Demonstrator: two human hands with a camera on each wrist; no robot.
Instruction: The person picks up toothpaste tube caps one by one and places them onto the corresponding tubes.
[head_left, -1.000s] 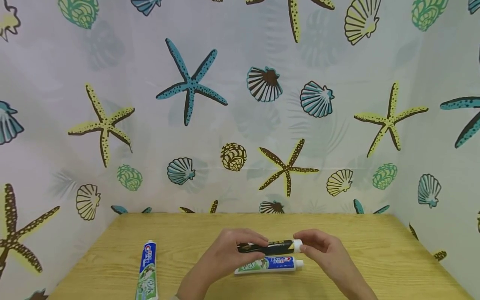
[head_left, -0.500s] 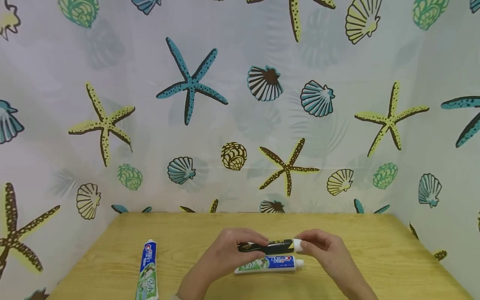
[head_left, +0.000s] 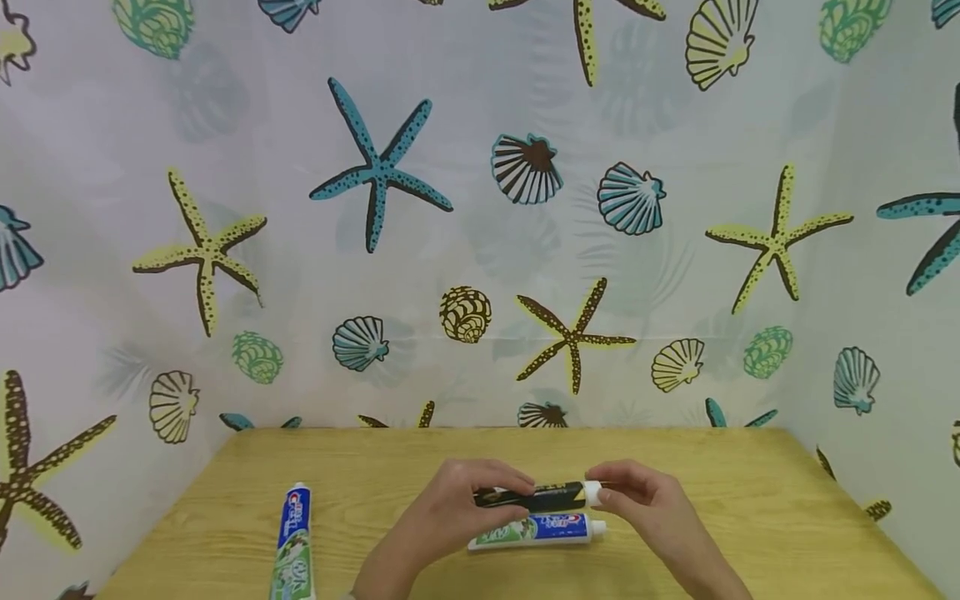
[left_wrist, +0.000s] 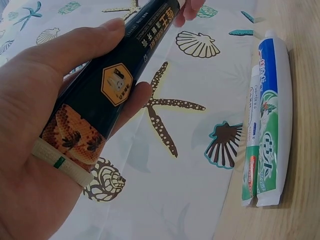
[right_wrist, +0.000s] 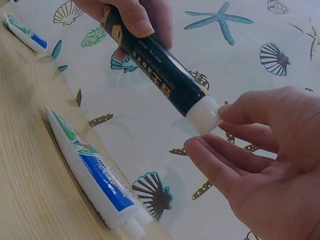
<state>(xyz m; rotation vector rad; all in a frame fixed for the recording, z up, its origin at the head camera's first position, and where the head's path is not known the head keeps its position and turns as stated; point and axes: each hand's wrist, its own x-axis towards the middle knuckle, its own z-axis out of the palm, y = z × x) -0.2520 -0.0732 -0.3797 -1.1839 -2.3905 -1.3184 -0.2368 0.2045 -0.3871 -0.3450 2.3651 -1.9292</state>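
My left hand [head_left: 459, 507] grips a black toothpaste tube [head_left: 557, 497] raised above the table, thumb on one side and fingers on the other. A honeycomb picture and gold lettering show on the tube [left_wrist: 117, 85] in the left wrist view. Its white cap [right_wrist: 204, 115] points right. My right hand [head_left: 663, 512] is at that cap, with the thumb and bent fingertips on opposite sides of it. Below the black tube lies a blue, green and white toothpaste tube [head_left: 558, 529], cap to the right.
Another blue and green toothpaste tube [head_left: 293, 542] lies to the left on the wooden table [head_left: 375, 450]. Beside the nearer tube, a slimmer tube [left_wrist: 253, 130] appears in the left wrist view. A curtain [head_left: 450, 250] printed with shells and starfish encloses the back and sides.
The right thumb and fingertips shift slightly around the white cap. The left hand and black tube stay nearly in place, and the tubes on the table have not moved.
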